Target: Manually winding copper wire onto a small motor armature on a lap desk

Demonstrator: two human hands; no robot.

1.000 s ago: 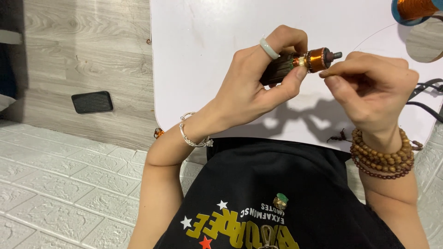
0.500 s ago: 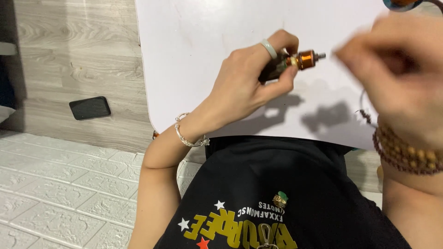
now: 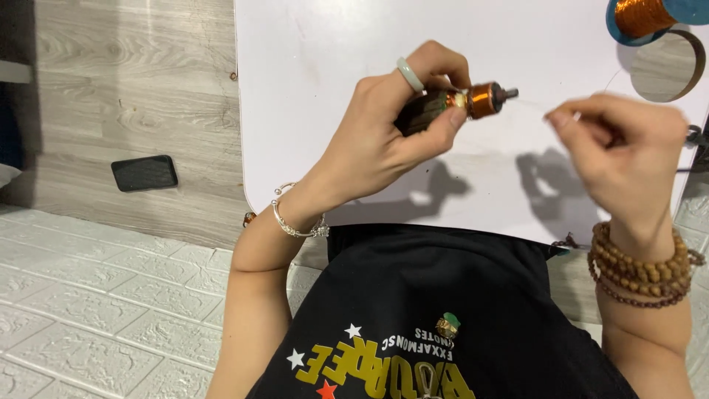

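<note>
Basically mid-winding — left hand [image 3: 384, 140] clamps the small motor armature [image 3: 450, 105], right hand [image 3: 620, 155] pinches a barely visible thin wire taut — next wrap likely needs steady tension.

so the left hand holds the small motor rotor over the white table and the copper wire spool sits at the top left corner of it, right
Not quite. In the head view the left hand does hold the motor rotor over the white table, but the copper wire spool sits at the top right corner.
</note>
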